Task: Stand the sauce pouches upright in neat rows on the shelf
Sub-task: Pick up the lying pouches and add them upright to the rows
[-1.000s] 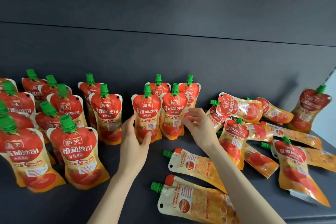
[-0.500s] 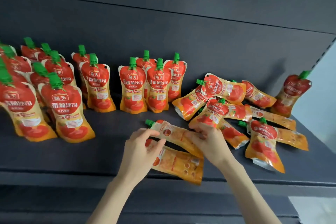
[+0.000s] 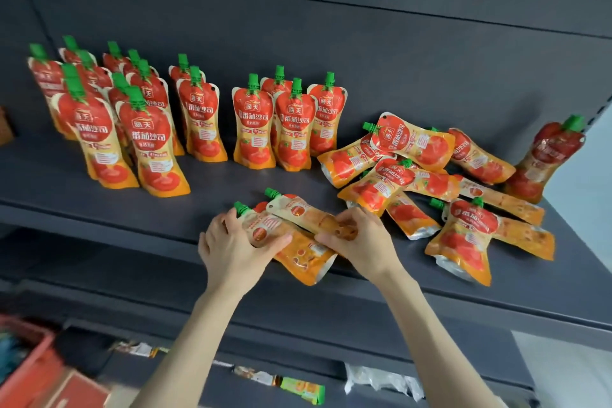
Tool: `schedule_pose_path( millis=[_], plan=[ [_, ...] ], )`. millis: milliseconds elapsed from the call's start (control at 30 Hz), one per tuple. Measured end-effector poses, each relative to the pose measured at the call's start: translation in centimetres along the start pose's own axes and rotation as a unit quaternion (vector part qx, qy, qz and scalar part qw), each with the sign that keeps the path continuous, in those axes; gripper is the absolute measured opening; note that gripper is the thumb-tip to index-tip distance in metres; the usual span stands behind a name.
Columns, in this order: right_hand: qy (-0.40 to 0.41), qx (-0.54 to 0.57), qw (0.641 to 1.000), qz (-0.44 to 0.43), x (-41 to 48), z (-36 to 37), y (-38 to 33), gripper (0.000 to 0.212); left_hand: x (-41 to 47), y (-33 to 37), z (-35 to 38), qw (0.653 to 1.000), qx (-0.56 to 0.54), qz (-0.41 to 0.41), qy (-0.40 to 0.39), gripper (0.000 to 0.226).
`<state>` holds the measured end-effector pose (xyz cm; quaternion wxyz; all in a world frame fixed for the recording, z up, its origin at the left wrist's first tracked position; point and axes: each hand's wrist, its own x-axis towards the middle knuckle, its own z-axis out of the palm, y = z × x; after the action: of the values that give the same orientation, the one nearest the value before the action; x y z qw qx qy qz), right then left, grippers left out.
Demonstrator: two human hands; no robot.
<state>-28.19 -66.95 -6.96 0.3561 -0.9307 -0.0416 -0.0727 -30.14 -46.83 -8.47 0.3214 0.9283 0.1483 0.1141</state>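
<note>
Pouches stood in rows from the back left corner of the shelf to its middle. A heap lay unsorted toward the right edge, with a leaning pouch propped at the back right. Change over the last second: both hands had left the standing middle group, which they were touching a second ago, and had come forward to two flat pouches at the middle of the front edge. Half a second ago they had just reached these. Now the left hand gripped the near pouch at its cap end, fingers curled behind it and thumb laid across its face, the green cap showing between the fingers. The right hand held the far pouch by its bottom end, fingers curled over it and thumb closing on its near edge. Both pouches lay on the shelf, printed backs up, caps pointing left and back, the far one overlapping the near one. Whether either was lifted clear could not be told. The middle group looked upright after release. Judgement: that pair counted as placed, and the next two were being picked up, one per hand. Roughly half the stock was standing. Each pouch would likely need turning base down and front outward, then setting beside the middle group.
</note>
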Motion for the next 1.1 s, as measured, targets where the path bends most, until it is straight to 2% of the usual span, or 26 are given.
schedule_pose_path(
  millis=[100,233,333,400,500,533,600,667,767,900,1033,1100],
  plan=[
    [-0.011,-0.008,1.0,0.013,0.1,0.4,-0.2,0.055,0.3,0.6,-0.4,1.0,0.002,-0.016,-0.011,0.102],
    [-0.017,-0.026,0.999,0.014,-0.1,0.2,-0.5,0.048,0.9,1.3,-1.1,0.997,-0.042,-0.034,-0.048,0.099],
    [0.001,0.004,1.0,0.004,-0.4,0.2,-0.6,0.038,0.0,1.6,-1.2,0.98,-0.199,-0.008,-0.022,0.096],
    [0.014,0.072,0.997,0.023,-0.7,0.4,-0.5,0.028,-0.8,1.8,-1.2,0.958,-0.287,0.012,0.008,0.097],
    [0.017,0.193,0.98,0.038,-0.8,0.7,-0.4,0.019,-1.0,2.0,-1.0,0.914,-0.405,-0.027,0.02,0.109],
    [0.014,0.226,0.974,0.031,-0.8,0.7,-0.6,0.016,-0.9,2.0,-1.0,0.893,-0.447,-0.046,0.008,0.103],
    [0.002,0.293,0.956,0.01,-0.8,0.5,-1.5,0.01,-0.6,2.4,-1.1,0.862,-0.502,-0.064,-0.023,0.061],
    [-0.012,0.352,0.936,0.0,-0.8,0.6,-2.5,0.012,-0.4,2.9,-1.5,0.853,-0.517,-0.055,-0.048,0.025],
    [-0.019,0.399,0.917,0.004,-0.7,1.2,-3.2,0.019,0.4,3.1,-2.2,0.832,-0.55,-0.04,-0.067,0.017],
    [-0.035,0.438,0.898,0.023,0.4,2.4,-4.5,0.019,2.1,3.0,-2.6,0.848,-0.519,0.009,-0.105,0.016],
    [-0.047,0.413,0.91,0.014,2.2,3.3,-6.0,0.033,4.6,2.6,-3.1,0.867,-0.474,0.05,-0.144,0.016],
    [-0.03,0.427,0.904,0.024,3.0,3.9,-6.3,0.028,6.2,2.2,-3.9,0.874,-0.457,0.067,-0.153,0.024]
  ],
)
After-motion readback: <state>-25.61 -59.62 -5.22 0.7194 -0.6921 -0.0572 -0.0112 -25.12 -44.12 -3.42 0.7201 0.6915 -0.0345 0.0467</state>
